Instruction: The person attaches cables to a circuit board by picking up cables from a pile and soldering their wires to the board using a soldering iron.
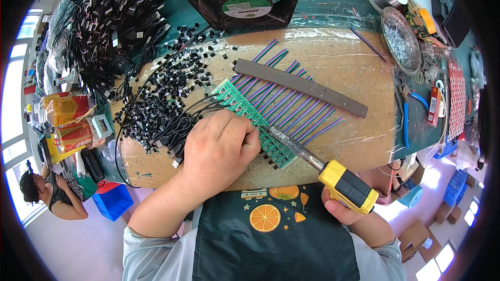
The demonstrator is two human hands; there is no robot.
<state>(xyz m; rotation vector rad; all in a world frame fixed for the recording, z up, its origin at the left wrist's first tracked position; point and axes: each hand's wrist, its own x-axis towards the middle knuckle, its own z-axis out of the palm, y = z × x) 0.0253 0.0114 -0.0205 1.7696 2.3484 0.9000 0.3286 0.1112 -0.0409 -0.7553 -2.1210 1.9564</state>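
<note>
Gripping yellow-and-black pistol-handled soldering iron in right hand, at 4 o'clock from long green circuit board near middle of brown surface; metal tip over board, contact unclear. Left hand curled closed at board's 8 o'clock; fingertips hidden, cannot tell what they pinch. Striped multicoloured ribbon wires extend toward 2 o'clock, several beneath flat grey-brown bar. Small black connectors heaped at 9 o'clock.

Room right of soldering iron, bar behind
</note>
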